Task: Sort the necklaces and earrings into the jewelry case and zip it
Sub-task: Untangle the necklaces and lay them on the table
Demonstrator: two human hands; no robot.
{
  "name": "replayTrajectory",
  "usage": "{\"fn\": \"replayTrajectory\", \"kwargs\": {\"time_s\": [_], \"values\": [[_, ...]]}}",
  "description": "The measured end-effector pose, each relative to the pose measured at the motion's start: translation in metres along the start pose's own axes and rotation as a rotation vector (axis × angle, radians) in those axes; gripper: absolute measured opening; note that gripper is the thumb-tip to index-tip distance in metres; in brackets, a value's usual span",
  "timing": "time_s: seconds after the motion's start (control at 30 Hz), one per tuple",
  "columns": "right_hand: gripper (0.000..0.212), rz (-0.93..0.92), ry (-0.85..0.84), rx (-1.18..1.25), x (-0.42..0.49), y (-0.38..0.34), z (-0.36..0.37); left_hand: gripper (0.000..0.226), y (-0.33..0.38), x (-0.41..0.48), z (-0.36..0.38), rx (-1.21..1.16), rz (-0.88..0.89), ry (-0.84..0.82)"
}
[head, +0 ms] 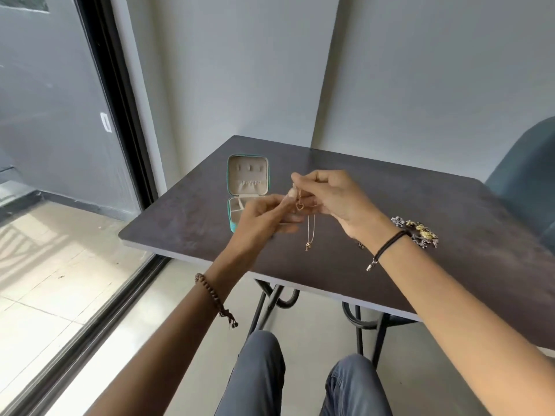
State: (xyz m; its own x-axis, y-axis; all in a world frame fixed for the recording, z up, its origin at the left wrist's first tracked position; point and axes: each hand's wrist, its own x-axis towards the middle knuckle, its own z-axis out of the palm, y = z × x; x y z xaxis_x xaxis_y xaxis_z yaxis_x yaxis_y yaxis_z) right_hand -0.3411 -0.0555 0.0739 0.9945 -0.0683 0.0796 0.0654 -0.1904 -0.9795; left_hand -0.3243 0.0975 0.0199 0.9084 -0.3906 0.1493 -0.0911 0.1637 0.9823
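Grey walls back the dark counter [390, 241], where the teal jewelry case [247, 175] lies open and beige-lined at the far left. A tangled pile of silver and gold jewelry [417, 232] sits right, behind my wrist. Between them, above the counter, my right grip [339, 202] pinches a thin gold necklace [310, 229] near its top, and my left grip [261, 220] closes its fingertips on the chain just beside. A small open heart pendant [299, 206] hangs between both grips; the chain's ends dangle below.
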Motion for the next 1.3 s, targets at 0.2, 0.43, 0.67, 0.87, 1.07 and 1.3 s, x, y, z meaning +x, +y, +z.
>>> {"fn": "replayTrajectory", "kwargs": {"time_s": [0.2, 0.43, 0.67, 0.87, 1.07, 1.3], "values": [[0.038, -0.013, 0.046, -0.049, -0.019, 0.0, -0.02, 0.026, 0.0, -0.004, 0.01, -0.036, -0.026, -0.009], [0.037, -0.002, 0.094, 0.022, -0.035, 0.002, -0.035, 0.023, 0.004, -0.005, 0.028, 0.005, -0.01, -0.014], [0.032, -0.065, 0.206, -0.005, -0.046, 0.006, -0.048, 0.009, 0.015, -0.007, 0.047, 0.108, 0.004, -0.008], [0.031, -0.065, 0.213, 0.003, -0.055, 0.011, -0.065, 0.015, 0.024, -0.001, 0.053, 0.116, 0.018, -0.035], [0.037, -0.065, 0.221, -0.003, -0.06, 0.017, -0.073, 0.007, 0.031, 0.01, 0.061, 0.159, 0.082, -0.034], [0.02, -0.059, 0.156, -0.076, -0.06, 0.018, -0.084, 0.007, 0.026, 0.022, 0.057, 0.324, 0.13, -0.024]]}}
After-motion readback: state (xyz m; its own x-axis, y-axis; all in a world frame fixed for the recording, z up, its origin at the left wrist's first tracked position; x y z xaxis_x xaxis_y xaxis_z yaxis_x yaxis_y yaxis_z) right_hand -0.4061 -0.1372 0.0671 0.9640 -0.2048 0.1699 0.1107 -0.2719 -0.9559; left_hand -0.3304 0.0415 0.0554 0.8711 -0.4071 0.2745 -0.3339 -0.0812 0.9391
